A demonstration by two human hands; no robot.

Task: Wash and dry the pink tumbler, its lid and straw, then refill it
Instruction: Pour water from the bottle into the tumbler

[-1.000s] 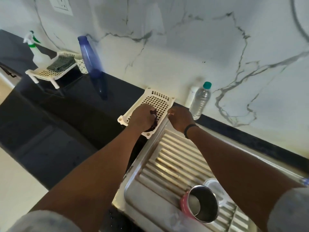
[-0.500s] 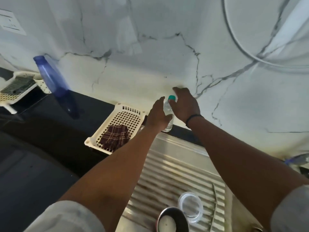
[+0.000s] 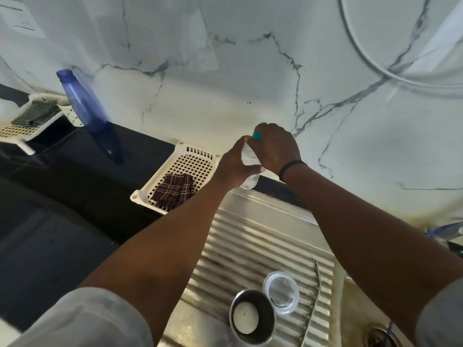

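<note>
bottle (image 3: 250, 169) mostly hidden by hands, tumbler (image 3: 251, 318) edge-cropped

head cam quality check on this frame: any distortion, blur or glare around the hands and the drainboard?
Head view: wide-angle bowing, the black counter edge curves. Both hands and the clear water bottle are soft with slight motion blur. The steel drainboard shows streaky bright reflections; the tumbler interior holds a pale reflection. Light is diffuse, shadows weak.

A water bottle (image 3: 250, 169) is held at the counter's back edge, just right of a basket (image 3: 185, 156) in which a cloth (image 3: 174, 190) is laid. On the drainboard (image 3: 263, 236), the tumbler (image 3: 251, 318) is stood at the front edge, with the lid (image 3: 281, 292) touching it behind-right and the straw (image 3: 314, 296) laid right of the lid.
</note>
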